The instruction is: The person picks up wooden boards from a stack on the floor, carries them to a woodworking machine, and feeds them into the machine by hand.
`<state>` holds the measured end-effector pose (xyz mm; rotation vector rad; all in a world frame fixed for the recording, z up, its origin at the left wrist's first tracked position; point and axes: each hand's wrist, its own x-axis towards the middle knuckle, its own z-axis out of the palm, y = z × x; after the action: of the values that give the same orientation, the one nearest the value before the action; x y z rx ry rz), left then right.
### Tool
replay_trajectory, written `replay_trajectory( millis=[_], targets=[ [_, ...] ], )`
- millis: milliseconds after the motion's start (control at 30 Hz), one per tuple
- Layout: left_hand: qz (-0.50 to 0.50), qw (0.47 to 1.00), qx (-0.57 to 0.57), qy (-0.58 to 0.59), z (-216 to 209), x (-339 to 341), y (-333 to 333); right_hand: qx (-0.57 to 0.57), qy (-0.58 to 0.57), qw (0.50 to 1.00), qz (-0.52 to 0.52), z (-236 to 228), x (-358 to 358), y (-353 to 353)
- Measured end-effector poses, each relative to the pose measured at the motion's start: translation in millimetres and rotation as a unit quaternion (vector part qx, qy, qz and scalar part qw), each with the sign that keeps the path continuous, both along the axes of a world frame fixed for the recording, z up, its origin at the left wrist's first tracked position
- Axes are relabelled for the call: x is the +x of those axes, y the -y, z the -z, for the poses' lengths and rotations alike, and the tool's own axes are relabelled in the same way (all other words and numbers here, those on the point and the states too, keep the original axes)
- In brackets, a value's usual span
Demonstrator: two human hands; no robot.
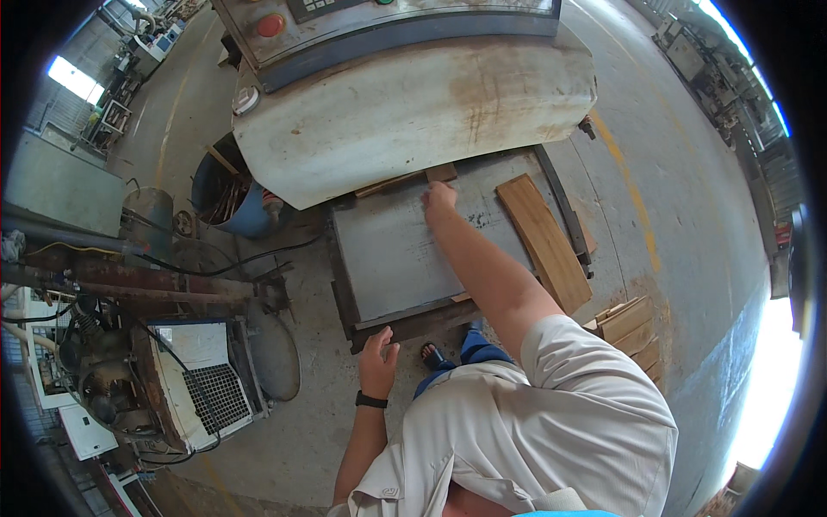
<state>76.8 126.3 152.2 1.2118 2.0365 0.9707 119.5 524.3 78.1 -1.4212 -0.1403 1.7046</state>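
My right hand (440, 200) reaches far over the grey metal machine table (388, 258). Its fingers are closed at the near end of a small wooden piece (441, 173), which lies at the gap under the machine's pale hood (413, 112). A narrow wooden strip (385, 184) lies along the same gap, to the left. My left hand (376, 362), a black band on its wrist, is at the table's front left edge with thumb and fingers apart and nothing in it. A wide brown board (547, 246) lies along the table's right side.
Above the hood is a control panel with a red button (270, 25). A blue drum (250, 211) of wood scraps stands left of the table. Several boards (629, 327) are stacked low at the right. Another machine with a black grid (220, 396) stands at the left.
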Motion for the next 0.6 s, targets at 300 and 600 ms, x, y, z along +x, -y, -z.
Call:
replay_trajectory(
  millis=[300, 600],
  targets=[
    [0.014, 1.000, -0.001, -0.023, -9.1, 0.7, 20.3, 0.139, -0.064, 0.980, -0.125, 3.6, 52.9, -40.3],
    [0.079, 0.996, 0.027, -0.019, 0.9, -0.6, 14.0, 0.300, 0.664, 0.582, -0.362, -39.5, 225.0, 98.0]
  ],
)
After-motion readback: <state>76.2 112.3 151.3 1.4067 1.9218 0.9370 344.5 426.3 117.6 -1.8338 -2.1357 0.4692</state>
